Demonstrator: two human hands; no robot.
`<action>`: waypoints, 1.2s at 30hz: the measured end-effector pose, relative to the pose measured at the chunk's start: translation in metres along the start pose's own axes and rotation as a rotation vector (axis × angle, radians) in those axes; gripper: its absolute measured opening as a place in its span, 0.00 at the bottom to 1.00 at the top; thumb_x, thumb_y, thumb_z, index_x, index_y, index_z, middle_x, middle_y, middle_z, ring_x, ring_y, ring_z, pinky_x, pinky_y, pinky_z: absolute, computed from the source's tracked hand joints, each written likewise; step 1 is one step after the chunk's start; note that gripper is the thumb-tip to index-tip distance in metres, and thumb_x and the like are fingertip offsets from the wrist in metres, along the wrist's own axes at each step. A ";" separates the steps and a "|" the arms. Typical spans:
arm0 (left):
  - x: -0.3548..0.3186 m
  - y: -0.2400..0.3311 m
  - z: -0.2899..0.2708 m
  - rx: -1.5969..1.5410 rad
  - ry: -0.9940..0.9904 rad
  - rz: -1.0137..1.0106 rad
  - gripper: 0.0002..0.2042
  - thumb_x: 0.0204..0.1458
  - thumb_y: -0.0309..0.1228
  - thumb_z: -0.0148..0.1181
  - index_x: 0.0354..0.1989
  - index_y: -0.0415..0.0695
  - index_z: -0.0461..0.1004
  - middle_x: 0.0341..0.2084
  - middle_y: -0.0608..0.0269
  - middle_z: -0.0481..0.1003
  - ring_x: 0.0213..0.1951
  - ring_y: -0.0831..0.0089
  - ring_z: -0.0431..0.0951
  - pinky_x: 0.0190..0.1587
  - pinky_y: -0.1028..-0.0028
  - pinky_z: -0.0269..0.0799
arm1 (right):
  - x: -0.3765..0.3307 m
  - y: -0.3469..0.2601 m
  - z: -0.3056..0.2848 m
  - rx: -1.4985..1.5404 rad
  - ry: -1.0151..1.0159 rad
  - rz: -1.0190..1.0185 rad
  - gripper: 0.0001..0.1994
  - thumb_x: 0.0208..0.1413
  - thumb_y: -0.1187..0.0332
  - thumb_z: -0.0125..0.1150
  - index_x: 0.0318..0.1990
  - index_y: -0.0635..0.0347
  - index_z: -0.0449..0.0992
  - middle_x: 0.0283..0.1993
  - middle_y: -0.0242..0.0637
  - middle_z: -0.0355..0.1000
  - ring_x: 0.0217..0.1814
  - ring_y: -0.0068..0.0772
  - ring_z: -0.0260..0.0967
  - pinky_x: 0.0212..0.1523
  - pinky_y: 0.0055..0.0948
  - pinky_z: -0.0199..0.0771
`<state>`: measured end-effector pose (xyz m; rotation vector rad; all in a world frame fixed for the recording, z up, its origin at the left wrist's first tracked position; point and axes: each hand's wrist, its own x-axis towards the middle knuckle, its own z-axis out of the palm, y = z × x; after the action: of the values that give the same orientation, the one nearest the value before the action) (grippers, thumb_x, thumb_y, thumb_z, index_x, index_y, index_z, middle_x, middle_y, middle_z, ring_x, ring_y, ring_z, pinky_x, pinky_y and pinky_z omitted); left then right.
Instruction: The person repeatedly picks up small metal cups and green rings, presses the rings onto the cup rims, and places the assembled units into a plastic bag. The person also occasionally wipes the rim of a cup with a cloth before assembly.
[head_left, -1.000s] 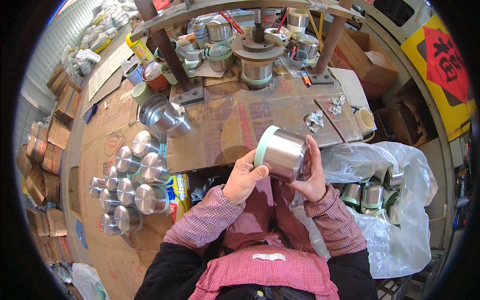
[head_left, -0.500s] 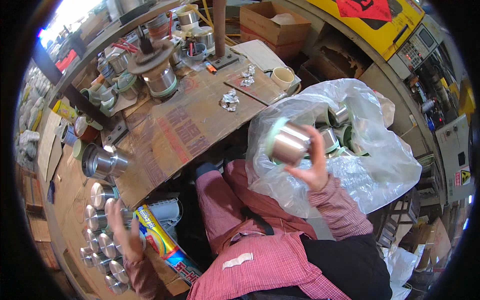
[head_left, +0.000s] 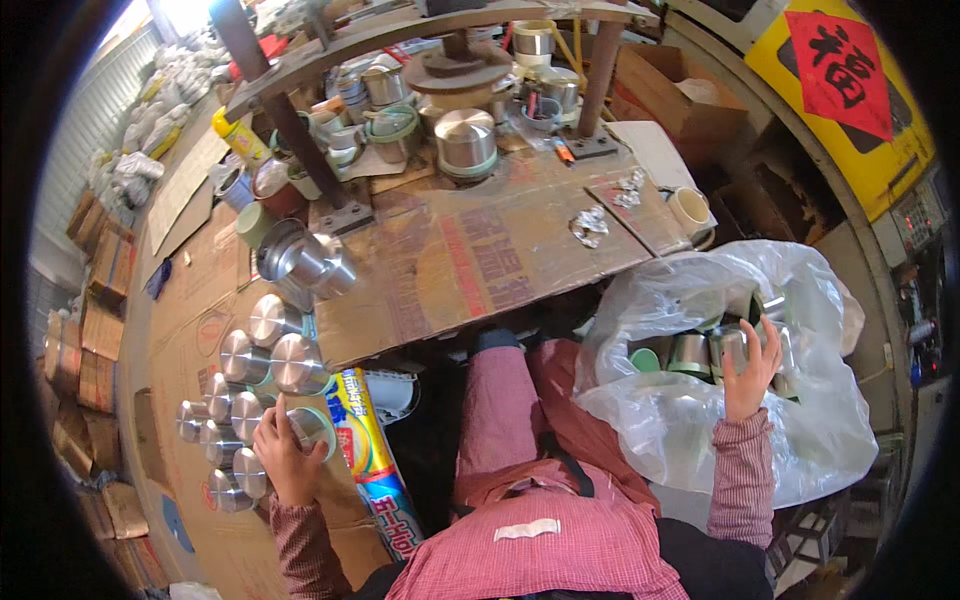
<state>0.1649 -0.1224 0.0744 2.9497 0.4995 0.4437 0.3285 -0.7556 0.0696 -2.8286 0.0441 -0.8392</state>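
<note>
The person is sitting in a pink checked shirt [head_left: 560,550] with both arms spread wide. The left hand [head_left: 283,452] is reaching down to the floor on the person's left, its fingers curled around a shiny metal canister with a pale green rim [head_left: 312,428], which is touching or just above the cardboard-covered floor [head_left: 190,330] beside a blue and yellow carton [head_left: 368,455]. Just beyond that hand, a cluster of finished metal canisters [head_left: 250,370] is standing close together on the floor, lids up. The right hand [head_left: 748,378] is reaching into a large clear plastic bag [head_left: 700,420] on the person's right, with fingers spread and pressing on a metal canister in the bag [head_left: 730,345]; whether it is truly gripping it cannot be told through the plastic. More canisters are lying inside the bag beside it. Farther out, a cardboard-covered workbench [head_left: 470,260] is stretching across the middle, carrying two crumpled foil scraps [head_left: 590,225] and a cream cup [head_left: 690,208] near its right edge. At the back, a press-like machine [head_left: 460,70] is standing over a single metal canister on a green ring [head_left: 466,140], with cups and tins crowding around it.
</note>
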 end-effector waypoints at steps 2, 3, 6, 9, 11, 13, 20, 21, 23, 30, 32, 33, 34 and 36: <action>0.000 0.023 -0.022 0.020 0.068 0.008 0.45 0.31 0.29 0.75 0.67 0.46 0.67 0.57 0.51 0.68 0.60 0.49 0.67 0.63 0.52 0.61 | 0.009 -0.025 0.001 0.101 -0.043 -0.038 0.27 0.47 0.76 0.70 0.59 0.52 0.76 0.71 0.39 0.61 0.76 0.52 0.52 0.74 0.51 0.51; 0.008 0.035 -0.027 -0.029 0.079 0.067 0.44 0.31 0.29 0.75 0.66 0.46 0.68 0.57 0.51 0.68 0.60 0.49 0.67 0.63 0.52 0.61 | 0.013 -0.037 0.002 0.141 -0.063 -0.049 0.25 0.48 0.76 0.69 0.57 0.52 0.77 0.71 0.39 0.62 0.75 0.52 0.53 0.74 0.50 0.52; 0.041 0.075 -0.033 -0.138 0.078 0.221 0.42 0.30 0.30 0.76 0.64 0.48 0.71 0.58 0.53 0.68 0.60 0.50 0.67 0.63 0.52 0.61 | 0.033 -0.078 0.018 0.317 -0.096 -0.165 0.16 0.49 0.75 0.69 0.47 0.57 0.78 0.60 0.41 0.68 0.70 0.53 0.59 0.70 0.49 0.56; 0.089 0.117 -0.016 -0.168 -0.008 0.374 0.40 0.33 0.34 0.76 0.63 0.51 0.72 0.60 0.56 0.67 0.61 0.51 0.66 0.63 0.53 0.60 | 0.053 -0.125 0.041 0.513 -0.171 -0.291 0.07 0.50 0.72 0.70 0.31 0.57 0.76 0.37 0.37 0.72 0.52 0.46 0.70 0.65 0.48 0.61; 0.121 0.144 0.006 -0.193 -0.011 0.482 0.40 0.35 0.37 0.76 0.64 0.53 0.71 0.61 0.56 0.66 0.61 0.51 0.65 0.63 0.53 0.60 | 0.060 -0.154 0.053 0.503 -0.225 -0.466 0.11 0.52 0.69 0.71 0.26 0.55 0.72 0.28 0.34 0.69 0.40 0.41 0.70 0.64 0.50 0.62; 0.149 0.166 0.031 -0.171 -0.005 0.504 0.41 0.36 0.38 0.76 0.66 0.53 0.69 0.62 0.56 0.65 0.61 0.51 0.64 0.63 0.52 0.59 | 0.062 -0.178 0.065 0.525 -0.238 -0.595 0.12 0.54 0.67 0.70 0.25 0.54 0.72 0.26 0.32 0.68 0.37 0.39 0.70 0.64 0.52 0.62; 0.159 0.174 0.087 -0.507 0.260 0.356 0.46 0.30 0.31 0.79 0.67 0.48 0.67 0.65 0.53 0.65 0.65 0.51 0.66 0.67 0.55 0.62 | 0.053 -0.193 0.084 0.671 -0.326 -0.603 0.04 0.61 0.69 0.61 0.33 0.56 0.75 0.32 0.35 0.71 0.43 0.41 0.72 0.66 0.52 0.62; 0.154 0.172 0.094 -0.573 0.317 0.318 0.48 0.29 0.29 0.80 0.67 0.47 0.67 0.65 0.52 0.66 0.65 0.51 0.66 0.68 0.55 0.62 | 0.052 -0.194 0.086 0.669 -0.363 -0.590 0.06 0.63 0.68 0.58 0.33 0.56 0.76 0.31 0.34 0.71 0.41 0.41 0.72 0.66 0.51 0.62; 0.149 0.167 0.109 -0.706 0.346 0.259 0.55 0.25 0.24 0.82 0.70 0.44 0.60 0.66 0.52 0.63 0.67 0.53 0.64 0.71 0.57 0.59 | 0.057 -0.199 0.093 0.712 -0.399 -0.553 0.09 0.67 0.67 0.53 0.33 0.57 0.76 0.30 0.33 0.72 0.39 0.41 0.72 0.67 0.50 0.62; 0.137 0.163 0.138 -1.141 0.140 -0.107 0.71 0.25 0.25 0.86 0.78 0.48 0.36 0.69 0.51 0.59 0.68 0.57 0.62 0.72 0.59 0.57 | 0.089 -0.243 0.118 0.865 -0.426 -0.589 0.07 0.67 0.72 0.51 0.38 0.57 0.76 0.33 0.37 0.71 0.44 0.45 0.71 0.62 0.42 0.65; 0.137 0.165 0.137 -1.126 0.163 -0.038 0.71 0.25 0.24 0.86 0.78 0.48 0.36 0.68 0.50 0.59 0.67 0.58 0.63 0.71 0.59 0.59 | 0.104 -0.254 0.134 0.956 -0.463 -0.520 0.07 0.67 0.73 0.51 0.41 0.60 0.76 0.36 0.39 0.73 0.46 0.44 0.73 0.60 0.38 0.67; 0.138 0.166 0.136 -1.137 0.158 -0.030 0.71 0.25 0.23 0.85 0.78 0.49 0.36 0.68 0.50 0.59 0.67 0.58 0.63 0.71 0.59 0.60 | 0.113 -0.259 0.146 1.051 -0.429 -0.432 0.07 0.67 0.73 0.50 0.44 0.61 0.76 0.40 0.39 0.73 0.48 0.41 0.73 0.61 0.36 0.67; 0.138 0.168 0.133 -1.122 0.140 -0.070 0.71 0.25 0.22 0.85 0.79 0.50 0.35 0.67 0.49 0.59 0.66 0.57 0.64 0.70 0.60 0.61 | 0.122 -0.265 0.161 1.145 -0.394 -0.346 0.08 0.67 0.74 0.50 0.47 0.63 0.76 0.44 0.40 0.74 0.50 0.38 0.73 0.61 0.34 0.67; 0.145 0.172 0.127 -1.268 0.154 -0.081 0.71 0.26 0.20 0.84 0.79 0.51 0.34 0.66 0.48 0.59 0.66 0.57 0.64 0.70 0.60 0.61 | 0.147 -0.277 0.195 1.254 -0.330 -0.152 0.14 0.66 0.74 0.53 0.57 0.65 0.72 0.55 0.42 0.72 0.59 0.35 0.69 0.64 0.33 0.66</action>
<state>0.3873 -0.2434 0.0202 1.6800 0.1991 0.6511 0.5509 -0.4620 0.0411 -1.7215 -0.5422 -0.2163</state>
